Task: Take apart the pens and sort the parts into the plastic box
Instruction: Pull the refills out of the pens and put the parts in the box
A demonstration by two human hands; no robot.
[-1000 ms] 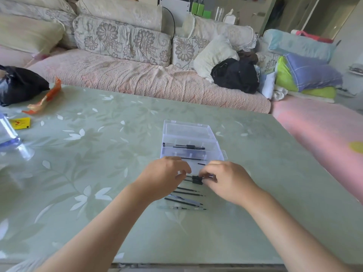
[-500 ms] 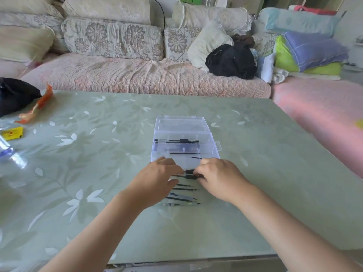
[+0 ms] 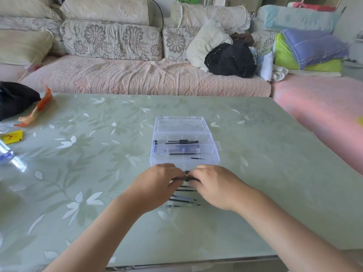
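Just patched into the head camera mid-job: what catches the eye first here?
Dead centre, the left hand and right hand meet on one black pen just in front of the clear plastic box. The box stands open on the green floral table, with a few pen parts inside. More pen parts lie on the table under the hands.

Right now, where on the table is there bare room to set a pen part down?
Bare tabletop lies right of the plastic box, out to the table's edge, and left of it up to the yellow packet. It is crowded at the box's near wall: both hands, left hand and right hand, close on a pen above the loose parts.
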